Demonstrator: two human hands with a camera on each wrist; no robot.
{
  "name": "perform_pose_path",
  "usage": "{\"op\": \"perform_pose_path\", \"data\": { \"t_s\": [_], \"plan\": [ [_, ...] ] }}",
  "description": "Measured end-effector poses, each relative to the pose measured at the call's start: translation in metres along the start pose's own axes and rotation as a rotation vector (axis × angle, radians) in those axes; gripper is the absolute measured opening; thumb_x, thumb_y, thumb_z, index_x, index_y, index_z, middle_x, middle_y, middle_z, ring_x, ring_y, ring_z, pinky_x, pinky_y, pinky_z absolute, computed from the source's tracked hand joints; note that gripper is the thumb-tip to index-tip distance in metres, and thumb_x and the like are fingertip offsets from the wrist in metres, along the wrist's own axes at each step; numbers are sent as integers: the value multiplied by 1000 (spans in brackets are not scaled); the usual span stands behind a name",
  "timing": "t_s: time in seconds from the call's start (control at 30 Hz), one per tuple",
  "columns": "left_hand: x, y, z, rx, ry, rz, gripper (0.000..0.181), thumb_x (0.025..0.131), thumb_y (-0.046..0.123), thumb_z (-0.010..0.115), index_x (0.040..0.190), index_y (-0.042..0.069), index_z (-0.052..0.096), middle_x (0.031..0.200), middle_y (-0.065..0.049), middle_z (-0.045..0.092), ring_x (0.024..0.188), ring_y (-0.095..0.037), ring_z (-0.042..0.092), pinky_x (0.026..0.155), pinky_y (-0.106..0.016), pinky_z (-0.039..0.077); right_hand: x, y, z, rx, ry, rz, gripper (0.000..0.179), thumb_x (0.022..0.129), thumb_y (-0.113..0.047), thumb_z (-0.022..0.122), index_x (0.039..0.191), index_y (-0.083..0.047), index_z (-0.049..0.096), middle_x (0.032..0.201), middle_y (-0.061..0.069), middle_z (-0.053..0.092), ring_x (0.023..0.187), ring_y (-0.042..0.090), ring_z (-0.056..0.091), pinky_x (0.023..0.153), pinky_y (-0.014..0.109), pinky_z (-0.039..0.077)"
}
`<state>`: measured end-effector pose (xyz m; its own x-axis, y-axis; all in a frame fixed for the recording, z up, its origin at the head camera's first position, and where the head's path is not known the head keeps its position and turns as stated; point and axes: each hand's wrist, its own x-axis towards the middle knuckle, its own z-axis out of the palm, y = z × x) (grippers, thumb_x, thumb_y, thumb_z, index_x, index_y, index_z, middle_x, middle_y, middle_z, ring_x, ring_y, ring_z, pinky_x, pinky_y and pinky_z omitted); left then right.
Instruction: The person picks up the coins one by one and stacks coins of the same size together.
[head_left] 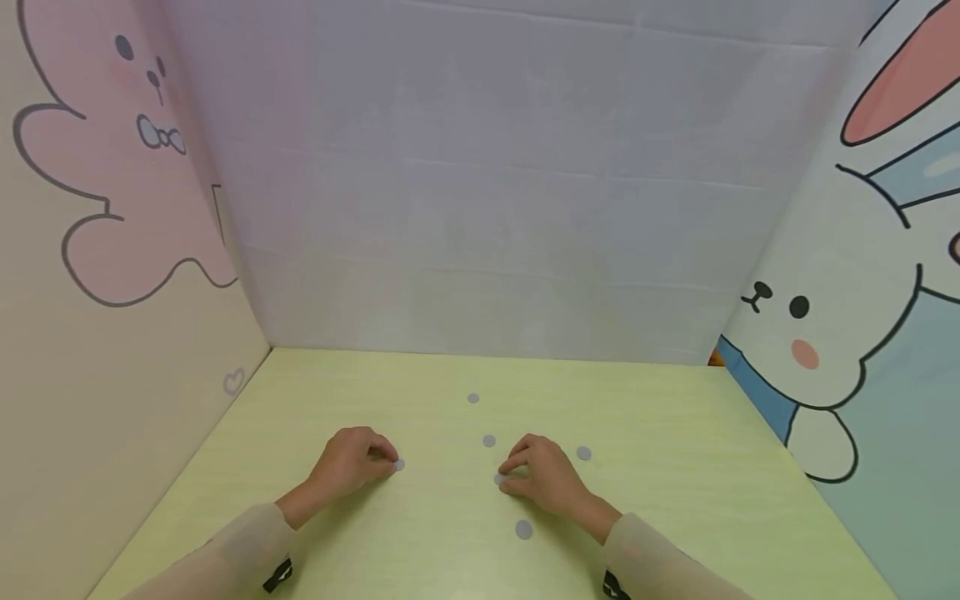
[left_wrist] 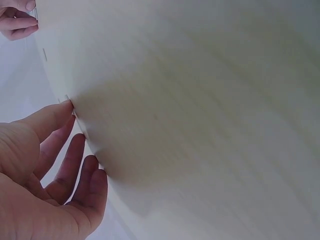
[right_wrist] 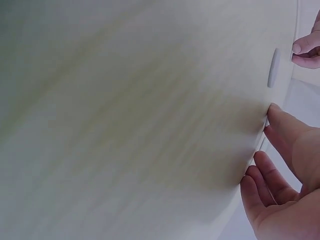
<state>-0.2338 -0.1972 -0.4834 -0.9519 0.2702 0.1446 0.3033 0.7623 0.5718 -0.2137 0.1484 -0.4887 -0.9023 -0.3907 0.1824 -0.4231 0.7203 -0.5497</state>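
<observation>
My left hand (head_left: 351,460) is low over the table, its thumb and index fingertips pinching the edge of a small grey disc (head_left: 400,465). Opposite it, my right hand (head_left: 546,475) pinches another grey disc (head_left: 498,479) between thumb and index finger. Both wrist views show the fingertips at the tabletop, with the other fingers loosely bent. A loose grey disc (head_left: 523,530) lies nearer the front, below the right hand. Another disc (head_left: 489,441) rests just past the right fingertips, and one (head_left: 584,453) is to the right of that hand.
Farther back on the pale yellow table (head_left: 337,383) lies one more grey disc (head_left: 473,398). A plain whitish sheet (head_left: 487,192) stands behind the table. Side panels with a pink cartoon figure (head_left: 142,225) and a white rabbit (head_left: 840,333) flank it.
</observation>
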Motion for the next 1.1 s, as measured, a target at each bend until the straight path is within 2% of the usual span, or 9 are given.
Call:
{"op": "perform_pose_path", "data": {
  "t_s": [0.6,1.1],
  "plan": [
    [-1,1,0,-3,11,16,9,85,15,90,86,20,83,89,9,74,88,-15,66,81,-36,53,3,1,3,-48,20,-8,11,86,-22,91,93,-16,87,100,-6,68,97,17,62,89,43,54],
    [0,1,2,-6,9,-1,10,84,14,91,85,20,83,88,9,72,88,-15,65,81,-36,52,6,1,5,-143,37,-79,7,86,-24,90,85,-18,86,95,-9,73,92,14,63,84,36,55]
  ]
}}
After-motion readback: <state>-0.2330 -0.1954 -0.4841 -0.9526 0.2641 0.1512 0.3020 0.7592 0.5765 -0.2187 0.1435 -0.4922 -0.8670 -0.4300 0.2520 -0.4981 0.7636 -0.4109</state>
